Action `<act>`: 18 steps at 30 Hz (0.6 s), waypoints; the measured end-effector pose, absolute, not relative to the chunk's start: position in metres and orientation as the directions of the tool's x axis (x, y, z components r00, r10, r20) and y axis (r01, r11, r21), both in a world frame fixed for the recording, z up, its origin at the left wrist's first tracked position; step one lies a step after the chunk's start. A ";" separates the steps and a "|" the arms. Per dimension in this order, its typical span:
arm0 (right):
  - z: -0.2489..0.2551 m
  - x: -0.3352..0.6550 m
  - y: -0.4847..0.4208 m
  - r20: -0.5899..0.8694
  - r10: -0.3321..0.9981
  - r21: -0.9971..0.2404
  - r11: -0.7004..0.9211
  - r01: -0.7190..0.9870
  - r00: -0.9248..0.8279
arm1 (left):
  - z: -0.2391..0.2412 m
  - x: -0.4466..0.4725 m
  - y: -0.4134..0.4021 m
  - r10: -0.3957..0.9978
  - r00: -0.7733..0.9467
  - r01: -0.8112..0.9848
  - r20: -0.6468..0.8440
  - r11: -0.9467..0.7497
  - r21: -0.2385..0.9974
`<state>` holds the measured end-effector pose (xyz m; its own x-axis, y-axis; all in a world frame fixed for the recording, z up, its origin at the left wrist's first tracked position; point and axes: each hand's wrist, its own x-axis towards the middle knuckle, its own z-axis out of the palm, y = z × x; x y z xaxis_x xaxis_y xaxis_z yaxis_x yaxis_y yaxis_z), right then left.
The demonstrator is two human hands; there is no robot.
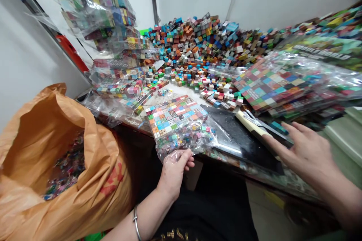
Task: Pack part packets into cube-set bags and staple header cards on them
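Note:
My left hand (174,169) pinches the near edge of a clear plastic bag (181,126) filled with small coloured cubes, which rests on the table's front edge. A bracelet circles that wrist. My right hand (302,150) reaches forward at the right with fingers stretched out, its fingertips on a cream-handled tool (256,126) lying on a black mat (240,139).
A huge heap of loose coloured cubes (203,49) covers the back of the table. Packed bags are stacked at the left (113,41) and at the right (283,86). An open orange sack (56,158) holding small coloured pieces stands at my left.

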<state>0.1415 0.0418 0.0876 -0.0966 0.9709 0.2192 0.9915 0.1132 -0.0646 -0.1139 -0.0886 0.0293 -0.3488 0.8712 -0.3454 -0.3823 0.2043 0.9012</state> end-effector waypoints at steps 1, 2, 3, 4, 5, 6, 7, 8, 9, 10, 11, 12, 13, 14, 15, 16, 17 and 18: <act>0.082 0.145 0.051 0.182 0.980 0.019 0.081 0.997 -0.083 | 0.029 -0.114 -0.089 0.870 -0.347 -0.392 -0.349 0.203 0.897; 0.077 0.146 0.058 0.127 0.990 0.076 0.058 0.995 -0.067 | 0.029 -0.113 -0.089 0.870 -0.348 -0.398 -0.349 0.200 0.895; 0.072 0.147 0.063 0.053 0.997 0.105 0.047 0.993 -0.053 | 0.029 -0.113 -0.089 0.870 -0.349 -0.400 -0.347 0.197 0.895; 0.068 0.146 0.067 -0.008 0.999 0.115 0.044 0.992 -0.043 | 0.029 -0.113 -0.089 0.871 -0.351 -0.396 -0.343 0.194 0.897; 0.065 0.145 0.069 -0.054 0.998 0.121 0.048 0.991 -0.042 | 0.029 -0.113 -0.089 0.871 -0.355 -0.388 -0.339 0.193 0.901; 0.063 0.143 0.070 -0.084 0.995 0.123 0.056 0.991 -0.045 | 0.029 -0.113 -0.089 0.871 -0.359 -0.376 -0.335 0.194 0.906; 0.063 0.142 0.071 -0.102 0.993 0.119 0.066 0.991 -0.054 | 0.029 -0.113 -0.089 0.871 -0.363 -0.361 -0.332 0.196 0.911; 0.063 0.141 0.071 -0.109 0.992 0.108 0.079 0.991 -0.067 | 0.029 -0.112 -0.089 0.870 -0.369 -0.346 -0.328 0.200 0.917; 0.064 0.141 0.072 -0.109 0.990 0.092 0.096 0.991 -0.086 | 0.029 -0.112 -0.089 0.868 -0.375 -0.331 -0.327 0.204 0.921; 0.065 0.140 0.073 -0.111 0.988 0.073 0.112 0.991 -0.104 | 0.029 -0.112 -0.089 0.866 -0.379 -0.320 -0.326 0.208 0.924; 0.066 0.140 0.075 -0.114 0.986 0.055 0.128 0.990 -0.121 | 0.029 -0.112 -0.089 0.864 -0.383 -0.310 -0.327 0.213 0.927; 0.068 0.140 0.077 -0.112 0.984 0.037 0.140 0.989 -0.136 | 0.028 -0.112 -0.089 0.864 -0.384 -0.302 -0.327 0.217 0.928; 0.070 0.139 0.079 -0.107 0.983 0.022 0.151 0.988 -0.148 | 0.028 -0.112 -0.089 0.863 -0.384 -0.294 -0.327 0.222 0.930; 0.074 0.139 0.081 -0.102 0.982 0.007 0.160 0.987 -0.158 | 0.028 -0.113 -0.089 0.863 -0.384 -0.287 -0.328 0.226 0.931; 0.078 0.138 0.081 -0.097 0.981 -0.008 0.168 0.986 -0.168 | 0.028 -0.113 -0.088 0.864 -0.383 -0.280 -0.328 0.230 0.932; 0.084 0.138 0.078 -0.102 0.977 -0.018 0.185 0.983 -0.186 | 0.027 -0.113 -0.088 0.865 -0.382 -0.275 -0.327 0.231 0.933; 0.090 0.137 0.073 -0.114 0.973 -0.051 0.198 0.979 -0.203 | 0.028 -0.113 -0.088 0.865 -0.380 -0.271 -0.326 0.232 0.934; 0.096 0.136 0.065 -0.104 0.973 -0.120 0.193 0.974 -0.206 | 0.028 -0.113 -0.088 0.867 -0.379 -0.269 -0.324 0.232 0.935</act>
<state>0.1363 0.0651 0.0958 -0.2056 0.9731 -0.1035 0.9738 0.1930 -0.1200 -0.1134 -0.0880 0.0279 -0.3793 0.8666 -0.3241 -0.2688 0.2320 0.9348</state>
